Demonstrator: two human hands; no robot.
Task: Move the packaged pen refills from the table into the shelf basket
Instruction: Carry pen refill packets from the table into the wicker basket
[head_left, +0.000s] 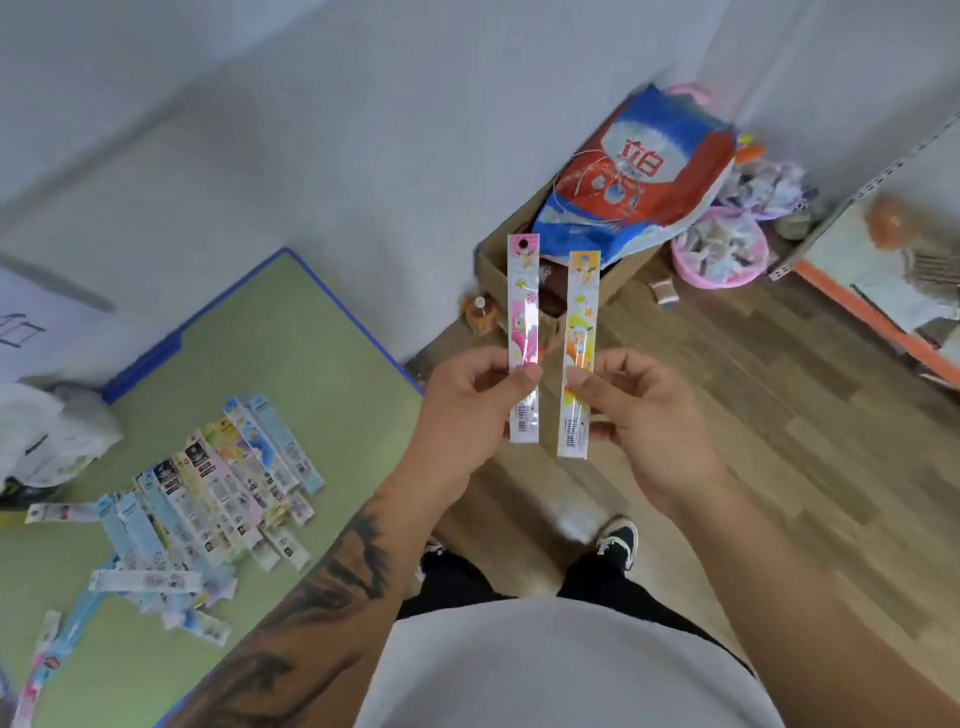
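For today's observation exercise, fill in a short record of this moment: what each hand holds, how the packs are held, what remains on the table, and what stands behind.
left hand: pinches the pink refill pack, held upright
right hand: pinches the orange refill pack, held upright
packs: side by side, apart
table: green top, blue edge; pile of refill packs lies on it
behind: red and blue bag on a cardboard box
shelf basket: cannot tell

Two hands up front, left hand (470, 410) and right hand (641, 415), one refill pack in each: a pink pack (523, 338) left, an orange pack (579, 353) right. One heap of packs (208, 499) on the one table (291, 332), too overlapped to count. Two shoes (618, 538) near, one box (550, 265) far.
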